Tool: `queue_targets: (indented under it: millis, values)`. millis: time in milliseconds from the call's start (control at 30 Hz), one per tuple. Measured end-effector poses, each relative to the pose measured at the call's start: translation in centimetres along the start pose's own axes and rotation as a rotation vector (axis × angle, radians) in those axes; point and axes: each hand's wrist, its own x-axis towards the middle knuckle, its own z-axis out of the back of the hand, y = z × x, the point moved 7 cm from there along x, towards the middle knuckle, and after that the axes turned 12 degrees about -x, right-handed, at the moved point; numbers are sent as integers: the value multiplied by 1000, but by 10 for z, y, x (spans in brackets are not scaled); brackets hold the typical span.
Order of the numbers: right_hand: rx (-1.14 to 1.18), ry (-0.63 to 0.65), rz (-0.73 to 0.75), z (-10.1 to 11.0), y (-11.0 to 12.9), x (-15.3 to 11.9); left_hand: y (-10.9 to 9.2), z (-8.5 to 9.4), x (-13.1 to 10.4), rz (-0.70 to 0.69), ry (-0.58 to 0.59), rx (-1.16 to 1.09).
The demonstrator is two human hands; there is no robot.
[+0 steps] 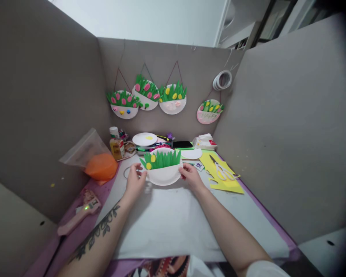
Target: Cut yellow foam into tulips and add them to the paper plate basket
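Left hand, right hand pinching opposite edges of plate, grass on it. Guessing mid-decorating check; next move prob needs one hand free.

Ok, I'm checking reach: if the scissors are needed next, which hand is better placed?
Probably the right hand: the scissors lie on yellow paper on its side. The left hand is farther, across the plate both hold.

Head-worn view looks forward and down from above the hands
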Motion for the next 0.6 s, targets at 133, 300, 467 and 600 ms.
queue_targets:
  millis: [133, 300, 467, 600]
  values:
    - [-25, -159, -44, 27, -4, 7, -1, 9, 3, -74, -72, 104]
    - [-97, -370, -187, 94, -18, 9, 14, 10, 16, -38, 100, 290]
    - [-298, -129, -481, 113, -53, 0, 16, 11, 16, -42, 255, 651]
    - [-616, -57, -532, 117, -59, -4, 17, 17, 13, 11, 277, 861]
